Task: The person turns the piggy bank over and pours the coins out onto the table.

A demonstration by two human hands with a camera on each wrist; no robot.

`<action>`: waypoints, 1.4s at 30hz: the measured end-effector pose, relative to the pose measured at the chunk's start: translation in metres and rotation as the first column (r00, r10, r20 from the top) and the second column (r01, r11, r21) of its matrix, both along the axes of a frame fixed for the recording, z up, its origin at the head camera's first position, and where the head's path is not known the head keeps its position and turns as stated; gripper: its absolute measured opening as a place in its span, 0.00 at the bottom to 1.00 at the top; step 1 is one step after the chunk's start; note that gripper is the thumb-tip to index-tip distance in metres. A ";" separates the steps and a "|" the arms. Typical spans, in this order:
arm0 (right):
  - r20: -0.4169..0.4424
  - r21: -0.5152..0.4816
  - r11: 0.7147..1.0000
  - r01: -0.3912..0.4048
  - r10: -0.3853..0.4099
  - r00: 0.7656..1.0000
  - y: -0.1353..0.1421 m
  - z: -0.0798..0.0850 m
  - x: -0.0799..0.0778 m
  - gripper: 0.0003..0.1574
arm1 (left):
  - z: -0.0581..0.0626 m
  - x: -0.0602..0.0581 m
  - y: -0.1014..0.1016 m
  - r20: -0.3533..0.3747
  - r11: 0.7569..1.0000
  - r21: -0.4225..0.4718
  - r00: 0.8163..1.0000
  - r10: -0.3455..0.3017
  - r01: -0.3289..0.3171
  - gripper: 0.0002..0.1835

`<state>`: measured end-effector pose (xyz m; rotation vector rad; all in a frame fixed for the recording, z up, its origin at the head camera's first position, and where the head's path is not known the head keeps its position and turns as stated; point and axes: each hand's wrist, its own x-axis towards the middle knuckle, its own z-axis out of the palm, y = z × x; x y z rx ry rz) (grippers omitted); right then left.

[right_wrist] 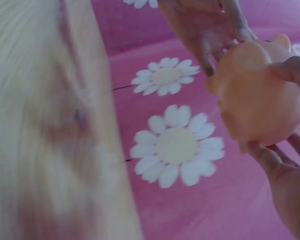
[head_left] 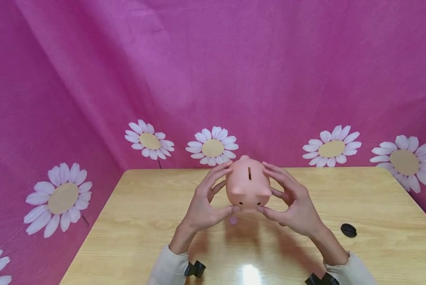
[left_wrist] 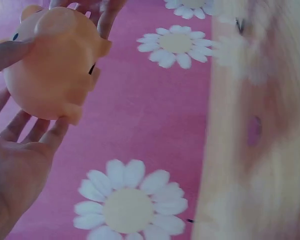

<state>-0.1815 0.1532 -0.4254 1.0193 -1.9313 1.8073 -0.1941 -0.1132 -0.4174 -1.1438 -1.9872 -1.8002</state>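
Note:
A pink piggy bank (head_left: 247, 184) is held between my two hands above the table, its slotted back up and its snout toward me. My left hand (head_left: 207, 204) grips its left side, thumb near the snout and fingers spread along the flank. On the opposite side my right hand (head_left: 296, 202) grips it the same way. In the left wrist view the piggy bank (left_wrist: 55, 65) shows stubby feet and a dark spot on its underside. The right wrist view also shows the piggy bank (right_wrist: 262, 95) between both hands. Below lies a small pinkish-purple disc (head_left: 233, 220).
A round black cap-like piece (head_left: 348, 230) lies on the wooden table (head_left: 145, 229), right of my right hand. Black devices (head_left: 195, 269) sit at both wrists. A magenta cloth (head_left: 234, 79) with white daisies hangs behind and left of the table.

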 end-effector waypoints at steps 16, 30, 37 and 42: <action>0.139 0.072 0.997 0.020 -0.030 0.990 0.002 -0.001 -0.003 0.57 | -0.004 -0.002 0.003 0.111 0.998 -0.041 0.993 0.045 -0.040 0.46; 0.171 0.119 0.991 0.056 -0.076 0.982 0.002 -0.001 -0.002 0.55 | -0.005 -0.002 0.004 0.134 0.995 -0.065 0.987 0.086 -0.078 0.45; 0.177 0.145 0.985 0.095 -0.120 0.977 0.001 0.000 -0.001 0.51 | -0.003 -0.001 0.004 0.163 0.992 -0.080 0.980 0.113 -0.101 0.44; 0.159 0.162 0.982 0.093 -0.119 0.980 0.004 -0.002 -0.002 0.48 | -0.003 0.000 0.004 0.176 0.990 -0.080 0.976 0.131 -0.119 0.42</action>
